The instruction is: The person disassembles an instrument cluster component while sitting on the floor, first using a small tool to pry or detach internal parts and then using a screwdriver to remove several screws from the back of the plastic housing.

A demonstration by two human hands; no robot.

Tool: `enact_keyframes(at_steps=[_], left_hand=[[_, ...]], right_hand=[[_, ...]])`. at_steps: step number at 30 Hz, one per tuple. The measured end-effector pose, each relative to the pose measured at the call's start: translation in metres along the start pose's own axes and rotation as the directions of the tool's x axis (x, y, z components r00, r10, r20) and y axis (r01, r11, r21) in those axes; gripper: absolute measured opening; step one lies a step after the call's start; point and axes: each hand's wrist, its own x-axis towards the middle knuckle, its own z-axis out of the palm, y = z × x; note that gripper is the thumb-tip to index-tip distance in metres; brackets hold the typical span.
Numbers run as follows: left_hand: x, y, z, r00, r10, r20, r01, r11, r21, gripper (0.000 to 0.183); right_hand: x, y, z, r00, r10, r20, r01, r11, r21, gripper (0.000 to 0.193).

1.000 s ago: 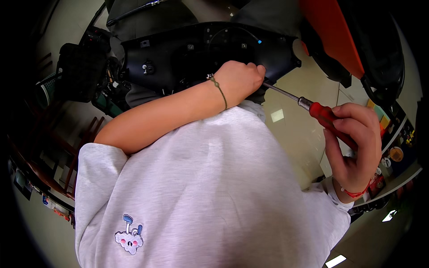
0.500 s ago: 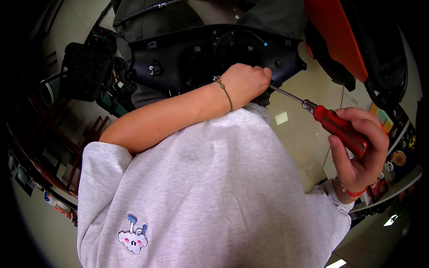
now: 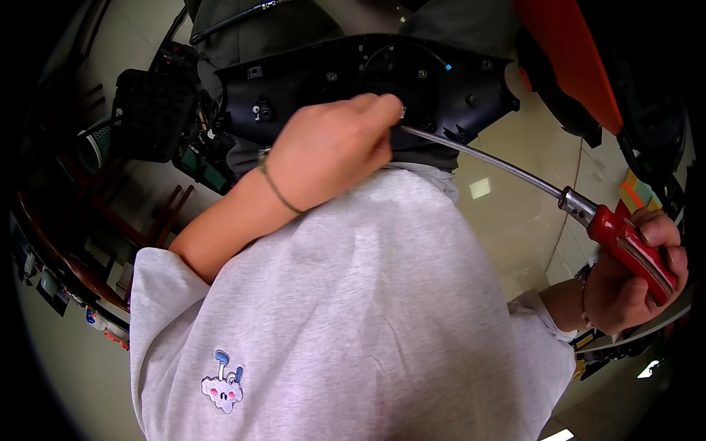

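Note:
My right hand (image 3: 636,283) is wrapped round the red handle of a screwdriver (image 3: 507,167), at the right. The long metal shaft slants up and left, and its end comes close to the fingers of my left hand (image 3: 334,151); whether they touch I cannot tell. That hand is closed, its back toward me, and hides what it may hold. A small shiny bit shows by its fingertips. Behind it, a black molded plastic panel (image 3: 460,92) lies across my lap, with screw bosses, a small fitting (image 3: 262,110) and a thin black cable ending in a blue connector (image 3: 448,67).
An orange and black body part (image 3: 570,62) stands at the upper right. To the left are a black case (image 3: 151,110), a greenish basket (image 3: 94,147) and reddish-brown wooden furniture (image 3: 165,213). Shelves with small goods line the right side. The floor is tiled.
My left hand has moved left across the panel. The screwdriver and my right hand have shifted right and down, and more of the shaft shows.

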Motion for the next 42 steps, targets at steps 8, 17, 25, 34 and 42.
enact_keyframes(at_steps=[8,17,25,34,42], left_hand=[[-0.054,-0.053,-0.071,0.927,-0.304,-0.221,0.332,0.937,0.107,0.017],[-0.063,-0.077,-0.065,0.955,-0.192,-0.226,0.263,0.900,0.348,0.019],[-0.066,-0.081,-0.061,0.961,-0.190,-0.202,0.257,0.885,0.389,0.020],[-0.069,-0.081,-0.060,0.960,-0.196,-0.201,0.265,0.872,0.412,0.020],[-0.071,-0.080,-0.062,0.955,-0.206,-0.213,0.284,0.844,0.456,0.018]], right_hand=[[0.008,0.030,0.055,0.978,-0.156,0.139,0.168,0.982,-0.083,0.050],[0.010,0.022,0.085,0.951,-0.286,0.122,0.303,0.938,-0.167,0.034],[0.010,0.022,0.095,0.965,-0.237,0.115,0.253,0.954,-0.160,0.030],[0.009,0.021,0.096,0.966,-0.230,0.118,0.249,0.950,-0.188,0.029],[0.007,0.019,0.096,0.973,-0.197,0.122,0.218,0.956,-0.194,0.029]])
